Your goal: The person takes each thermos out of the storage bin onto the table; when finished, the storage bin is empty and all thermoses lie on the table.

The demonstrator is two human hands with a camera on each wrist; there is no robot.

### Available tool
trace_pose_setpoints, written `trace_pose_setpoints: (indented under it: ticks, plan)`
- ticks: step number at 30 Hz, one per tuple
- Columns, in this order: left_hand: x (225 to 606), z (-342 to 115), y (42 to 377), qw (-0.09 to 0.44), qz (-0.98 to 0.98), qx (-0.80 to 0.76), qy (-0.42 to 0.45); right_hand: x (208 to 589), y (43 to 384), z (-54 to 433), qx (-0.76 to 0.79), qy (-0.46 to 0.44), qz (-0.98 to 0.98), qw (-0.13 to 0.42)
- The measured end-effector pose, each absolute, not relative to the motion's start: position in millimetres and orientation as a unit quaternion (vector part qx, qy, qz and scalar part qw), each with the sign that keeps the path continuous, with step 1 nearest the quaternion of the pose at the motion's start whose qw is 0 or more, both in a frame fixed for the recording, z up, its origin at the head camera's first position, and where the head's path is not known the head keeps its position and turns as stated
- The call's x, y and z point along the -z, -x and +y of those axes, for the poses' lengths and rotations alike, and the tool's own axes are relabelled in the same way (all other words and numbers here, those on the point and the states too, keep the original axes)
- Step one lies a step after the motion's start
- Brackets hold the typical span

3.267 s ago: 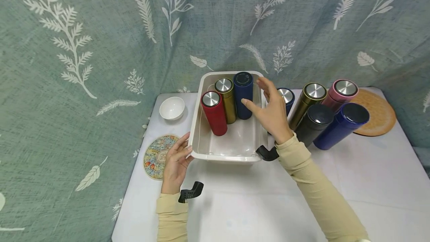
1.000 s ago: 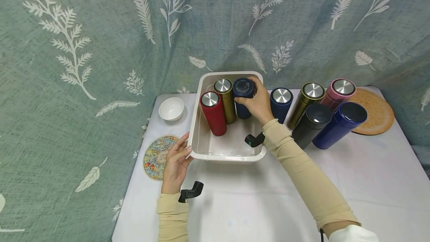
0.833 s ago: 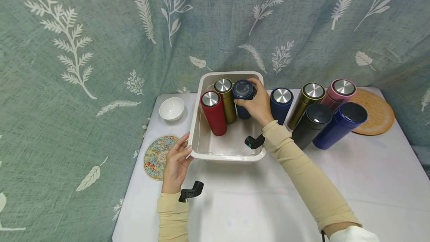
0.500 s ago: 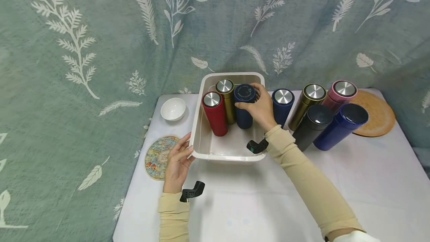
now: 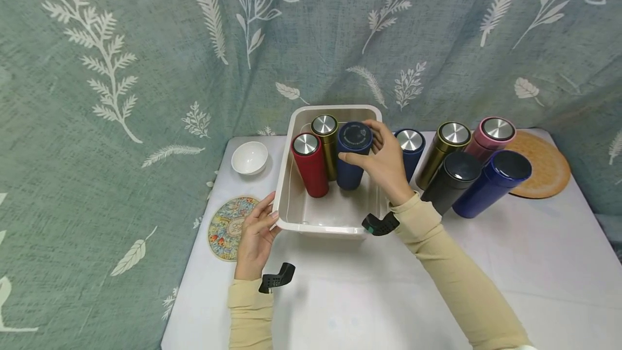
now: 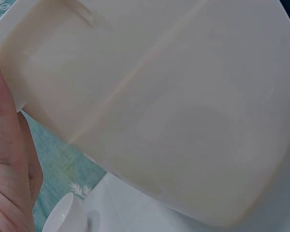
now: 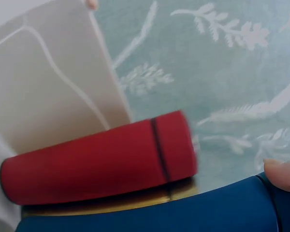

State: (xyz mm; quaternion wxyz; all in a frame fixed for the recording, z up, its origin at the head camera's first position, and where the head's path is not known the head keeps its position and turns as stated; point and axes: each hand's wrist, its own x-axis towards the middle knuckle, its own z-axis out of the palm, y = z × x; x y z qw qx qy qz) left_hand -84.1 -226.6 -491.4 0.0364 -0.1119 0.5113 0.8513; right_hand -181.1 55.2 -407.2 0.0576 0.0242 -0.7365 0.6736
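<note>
My right hand (image 5: 386, 161) grips a navy thermos bottle (image 5: 351, 169) near its top, thumb in front and fingers on the far side. The bottle stands inside a white plastic bin (image 5: 335, 227). In the right wrist view the thumb (image 7: 284, 175) presses on the navy bottle (image 7: 150, 215). Beside it in the bin are a gold thermos bottle (image 5: 330, 150) and a red thermos bottle (image 5: 311, 172), both upright with silver lids. My left hand (image 5: 255, 239) holds the bin's left front corner, thumb at the rim and fingers along the outer wall.
Right of the bin stand a second navy bottle (image 5: 410, 150), a gold-green bottle (image 5: 439, 155), a pink bottle (image 5: 491, 136), a black bottle (image 5: 449, 185) and a blue bottle (image 5: 493, 185). A round wooden board (image 5: 549, 166) lies behind them. Left are a white bowl (image 5: 249, 157) and patterned mat (image 5: 224, 231).
My right hand, apart from the navy bottle at first, has gripped it and brought it toward the bin's front. The left hand stays at the bin's corner.
</note>
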Motion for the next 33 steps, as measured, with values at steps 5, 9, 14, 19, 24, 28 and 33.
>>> trace_pose_setpoints:
  ticks: [5, 9, 14, 19, 24, 28, 33]
  plan:
    - [491, -227, 84, 0.038, 0.507, -0.854, 0.114, 390, 166, 63, -0.689, -0.058, -0.718, 0.076]
    - [492, -227, 84, 0.039, 0.509, -0.853, 0.107, 375, 155, 71, -0.705, -0.084, -0.697, 0.105]
    - [492, -226, 85, 0.038, 0.508, -0.854, 0.109, 358, 139, 80, -0.709, -0.106, -0.68, 0.155]
    - [493, -227, 85, 0.042, 0.509, -0.852, 0.11, 344, 123, 86, -0.737, -0.119, -0.636, 0.195]
    - [492, -226, 85, 0.042, 0.511, -0.852, 0.106, 333, 109, 95, -0.753, -0.138, -0.605, 0.217]
    - [492, -226, 85, 0.043, 0.512, -0.851, 0.108, 328, 101, 102, -0.754, -0.149, -0.596, 0.232]
    - [493, -227, 85, 0.044, 0.515, -0.849, 0.106, 326, 95, 110, -0.755, -0.141, -0.589, 0.251]
